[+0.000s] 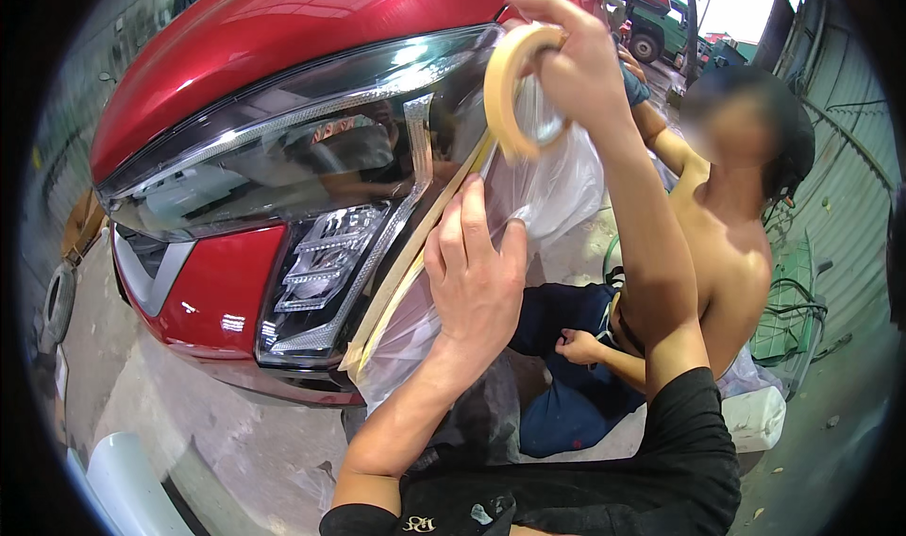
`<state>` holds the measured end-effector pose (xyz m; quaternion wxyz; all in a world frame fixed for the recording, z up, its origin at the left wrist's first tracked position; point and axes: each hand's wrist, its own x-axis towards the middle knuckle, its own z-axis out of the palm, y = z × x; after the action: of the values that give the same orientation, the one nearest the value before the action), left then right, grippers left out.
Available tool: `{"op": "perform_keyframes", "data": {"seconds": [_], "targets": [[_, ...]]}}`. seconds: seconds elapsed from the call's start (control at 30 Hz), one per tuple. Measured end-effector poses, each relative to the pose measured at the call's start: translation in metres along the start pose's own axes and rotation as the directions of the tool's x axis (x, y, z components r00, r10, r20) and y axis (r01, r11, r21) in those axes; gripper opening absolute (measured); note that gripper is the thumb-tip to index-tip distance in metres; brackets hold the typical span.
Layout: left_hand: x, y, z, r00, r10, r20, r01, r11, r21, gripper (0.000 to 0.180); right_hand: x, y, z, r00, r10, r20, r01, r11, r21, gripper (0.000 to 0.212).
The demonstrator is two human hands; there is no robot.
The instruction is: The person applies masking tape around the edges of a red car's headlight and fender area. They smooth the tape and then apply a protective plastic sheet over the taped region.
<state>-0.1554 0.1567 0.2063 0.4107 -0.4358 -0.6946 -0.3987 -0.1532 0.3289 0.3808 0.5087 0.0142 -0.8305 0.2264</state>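
My right hand (585,59) is raised near the top of the view, its fingers closed on a roll of yellow masking tape (502,92). Below it, my left hand (477,276) lies with fingers stretched out against a strip of masking tape (401,270). That strip runs along the edge beside the headlight (326,262) of a red car. Thin clear plastic sheeting (557,182) hangs from the taped edge, behind and below my hands. Part of the strip is hidden under my left fingers.
The red car's body (222,55) fills the upper left. Close on my right, another person (731,234) crouches beside the car. A white plastic jug (755,418) stands behind them, near a green crate (788,300). A pale curved panel (132,489) is at lower left, a tyre (59,305) farther back.
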Motion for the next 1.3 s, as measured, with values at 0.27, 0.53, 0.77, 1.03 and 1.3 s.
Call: {"op": "perform_keyframes", "data": {"seconds": [0.27,0.53,0.77,1.03,1.3], "targets": [[0.002,-0.004,-0.002,1.000,0.016,0.011,-0.016,0.999,-0.029,0.006,0.026,0.058,-0.018,0.938,0.303,-0.166,-0.341,0.886,-0.313,0.029],[0.000,-0.004,-0.006,0.999,0.012,0.045,-0.008,0.996,-0.089,0.006,0.051,0.084,-0.021,0.948,0.313,-0.058,-0.311,0.871,-0.381,0.037],[0.003,-0.001,-0.013,0.989,0.001,0.145,0.029,0.978,-0.205,0.020,0.055,0.091,-0.035,0.964,0.265,-0.025,-0.257,0.904,-0.341,0.032],[0.003,-0.006,-0.016,0.984,-0.016,0.175,0.049,0.982,-0.182,0.020,0.049,0.058,-0.026,0.892,0.447,-0.064,-0.432,0.887,0.161,0.013],[0.009,0.004,-0.019,0.988,-0.045,0.147,0.083,0.961,-0.263,0.022,0.065,0.101,-0.043,0.947,0.314,-0.062,-0.320,0.925,-0.202,0.026]]}}
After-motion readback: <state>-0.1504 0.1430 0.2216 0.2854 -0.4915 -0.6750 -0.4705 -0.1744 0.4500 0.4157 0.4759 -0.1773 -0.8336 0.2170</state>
